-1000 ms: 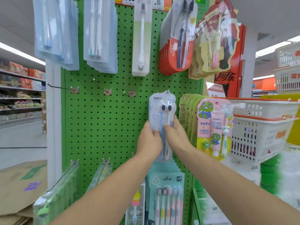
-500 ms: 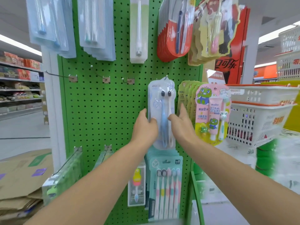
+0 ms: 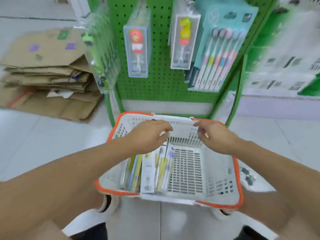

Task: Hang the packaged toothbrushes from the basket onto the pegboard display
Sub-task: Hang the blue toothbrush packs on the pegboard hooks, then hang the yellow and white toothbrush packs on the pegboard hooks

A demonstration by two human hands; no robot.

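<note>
The likeliest slip from here is a poor pick: the packaged toothbrushes (image 3: 152, 172) stand on edge, packed close together against the basket's wall at about 9 o'clock, so fingers reaching in could catch two packs at once or snag a pack on the slotted wall. The white basket (image 3: 238, 179) with its orange rim sits on the floor at 6 o'clock of the green pegboard (image 3: 161, 84); its 3 o'clock half shows only bare slotted bottom. The left hand (image 3: 149, 135) hovers over the packs, fingers loosely curled and gripping nothing that can be made out. The right hand (image 3: 214, 135) hangs over the bare side, also relaxed and empty. Motion blur hides finer detail.
</note>
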